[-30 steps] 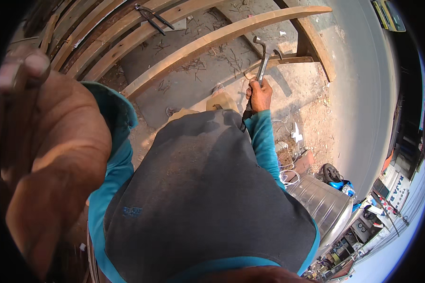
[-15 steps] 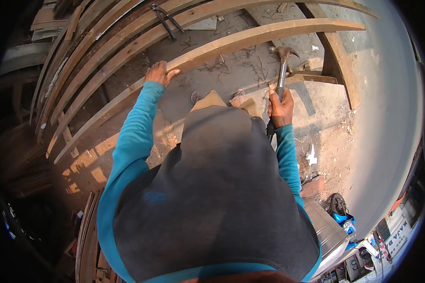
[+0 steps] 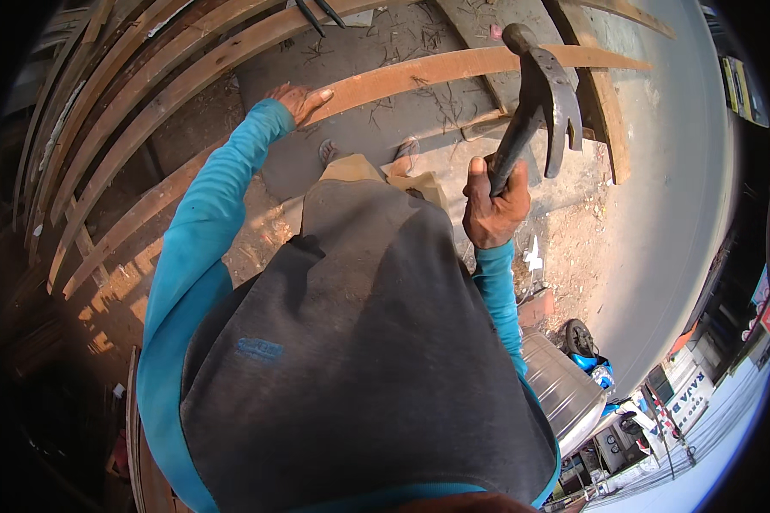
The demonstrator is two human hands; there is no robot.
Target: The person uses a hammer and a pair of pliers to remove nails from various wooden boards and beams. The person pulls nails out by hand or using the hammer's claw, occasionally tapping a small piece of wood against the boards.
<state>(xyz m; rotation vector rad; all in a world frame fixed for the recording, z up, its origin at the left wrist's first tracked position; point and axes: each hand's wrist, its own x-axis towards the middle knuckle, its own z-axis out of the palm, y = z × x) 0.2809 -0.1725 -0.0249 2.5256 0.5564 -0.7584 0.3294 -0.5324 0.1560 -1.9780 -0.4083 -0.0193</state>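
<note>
A long wooden plank (image 3: 419, 73) lies across the far side in front of me, its ends curving in the fisheye view. My left hand (image 3: 298, 103) grips its edge left of the middle, the thumb along its face and the other fingers partly hidden behind. Raised on the right, my right hand (image 3: 494, 209) is closed around the handle of a claw hammer (image 3: 543, 94). The worn metal head points up and away from me, apart from the plank, and covers part of it in view.
Several more planks (image 3: 205, 81) run side by side at the far left. A wooden crosspiece (image 3: 606, 111) supports the plank's right part. Pincer-like tool handles (image 3: 316, 15) show at the top. Paved road (image 3: 684, 197) lies to the right, with a blue wheeled vehicle (image 3: 589, 359) lower down.
My right hand has lifted the hammer from low beside me to a raised position, its head now much closer to view. My left hand keeps its place on the plank.
</note>
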